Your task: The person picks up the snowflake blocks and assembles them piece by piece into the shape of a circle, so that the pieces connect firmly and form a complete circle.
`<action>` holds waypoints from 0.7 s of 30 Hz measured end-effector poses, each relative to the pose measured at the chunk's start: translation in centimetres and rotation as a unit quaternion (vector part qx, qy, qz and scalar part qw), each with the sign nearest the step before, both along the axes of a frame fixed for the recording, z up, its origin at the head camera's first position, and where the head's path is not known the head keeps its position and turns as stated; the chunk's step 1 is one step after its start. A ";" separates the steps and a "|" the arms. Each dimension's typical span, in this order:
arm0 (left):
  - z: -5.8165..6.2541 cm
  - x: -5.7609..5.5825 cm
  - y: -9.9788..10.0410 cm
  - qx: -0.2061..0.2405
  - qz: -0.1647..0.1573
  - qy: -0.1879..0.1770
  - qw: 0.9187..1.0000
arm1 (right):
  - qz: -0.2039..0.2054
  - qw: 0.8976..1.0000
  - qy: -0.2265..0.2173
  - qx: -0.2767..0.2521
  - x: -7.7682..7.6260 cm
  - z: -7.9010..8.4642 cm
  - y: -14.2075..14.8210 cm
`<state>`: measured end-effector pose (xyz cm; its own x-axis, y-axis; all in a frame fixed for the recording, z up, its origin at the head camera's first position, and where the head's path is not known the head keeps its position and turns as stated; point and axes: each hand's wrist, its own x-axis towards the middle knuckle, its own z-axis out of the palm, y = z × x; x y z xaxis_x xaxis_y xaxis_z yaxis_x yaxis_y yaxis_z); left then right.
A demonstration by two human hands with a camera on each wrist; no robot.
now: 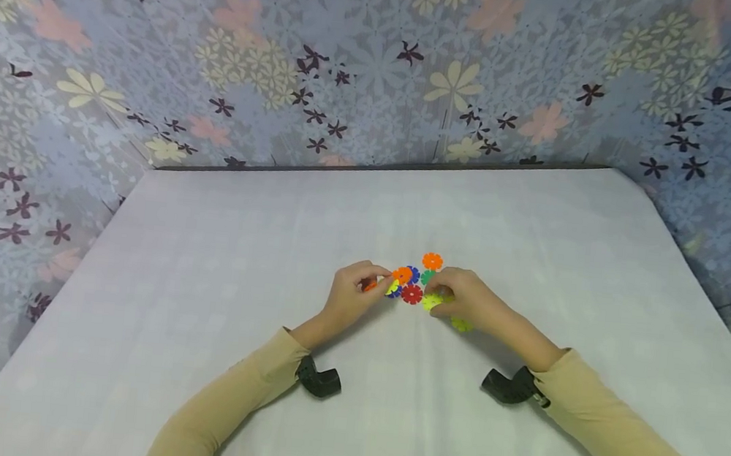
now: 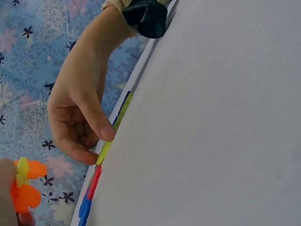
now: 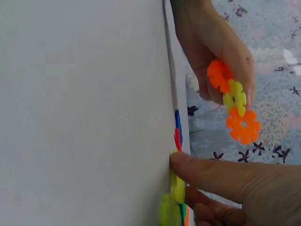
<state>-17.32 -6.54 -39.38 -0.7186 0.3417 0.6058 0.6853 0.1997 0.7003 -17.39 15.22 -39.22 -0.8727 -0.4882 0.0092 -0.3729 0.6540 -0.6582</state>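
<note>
My left hand (image 1: 350, 294) holds a small chain of interlocked notched flower-shaped discs. In the right wrist view the chain shows an upper orange disc (image 3: 219, 75), a yellow disc (image 3: 234, 98) and a lower orange disc (image 3: 243, 125). My right hand (image 1: 467, 296) pinches a yellow disc (image 1: 432, 303) on the table between thumb and fingertips. Between the hands lie a red disc (image 1: 412, 294) and a blue disc (image 1: 415, 275). A green disc (image 1: 427, 276) and a loose orange disc (image 1: 432, 261) lie just beyond. My right fingers partly hide the yellow and green discs.
The discs rest on a white-covered table (image 1: 367, 213). Another yellow disc (image 1: 461, 324) lies below my right hand. A black wrist camera is strapped near each sleeve cuff, one left (image 1: 319, 379) and one right (image 1: 509, 386). Flower-patterned cloth (image 1: 355, 58) hangs behind the table's far edge.
</note>
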 end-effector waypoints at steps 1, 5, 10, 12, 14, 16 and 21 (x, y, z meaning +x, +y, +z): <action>0.0 -0.1 0.0 0.002 0.000 -0.003 1.000 | 0.008 1.000 0.004 0.003 0.0 -0.1 -0.1; -0.2 -0.2 -0.1 0.003 -0.007 -0.020 1.000 | 0.012 1.000 0.022 -0.005 -0.1 -0.5 -0.3; -0.3 -0.3 -0.2 -0.002 -0.017 -0.030 0.999 | 0.001 0.995 0.071 -0.072 -0.3 -0.9 -0.2; -0.3 -0.3 -0.1 -0.003 -0.020 -0.028 0.999 | -0.008 0.989 0.099 -0.106 -0.3 -1.0 -0.2; -0.2 -0.2 -0.1 -0.004 -0.024 -0.026 0.999 | -0.015 0.983 0.127 -0.134 -0.3 -1.1 -0.2; -0.3 -0.2 -0.1 -0.005 -0.029 -0.031 0.999 | -0.019 0.976 0.148 -0.157 -0.3 -1.1 -0.3; -0.4 -0.2 -0.1 0.005 -0.059 -0.110 0.992 | -0.013 0.966 0.173 -0.192 0.0 -1.3 -0.5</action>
<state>-17.49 -6.64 -39.78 -0.7895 0.4258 0.4420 0.5333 0.1198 0.8374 -17.41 14.68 -40.49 -0.7974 -0.3688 0.4776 -0.5999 0.3992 -0.6934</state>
